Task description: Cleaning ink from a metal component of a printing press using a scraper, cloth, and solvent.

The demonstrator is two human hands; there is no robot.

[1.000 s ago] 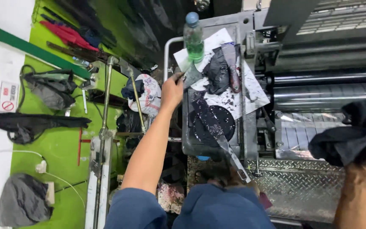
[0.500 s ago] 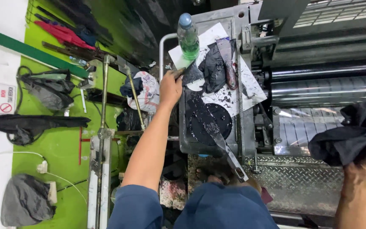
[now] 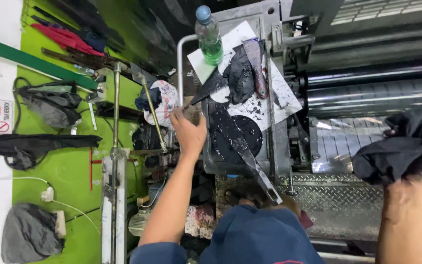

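Left hand [image 3: 187, 131] at left edge of ink tray [image 3: 240, 146], fingers curled on small dark lump [image 3: 192, 115], kind unclear. Right hand [image 3: 411, 193] near right, fingers clenched on black rag [image 3: 396, 149]. Ink knife [image 3: 244, 151] lies across tray. Bottle [image 3: 208, 36] of green liquid far, on stained paper [image 3: 269, 100].

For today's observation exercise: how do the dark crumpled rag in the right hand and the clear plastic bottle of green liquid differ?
The dark crumpled rag is soft, shapeless and opaque; the clear plastic bottle of green liquid is rigid, see-through and blue-capped. The rag is gripped in the right hand near the rollers; the bottle sits unheld on the ink-smeared white paper. The left hand touches neither.
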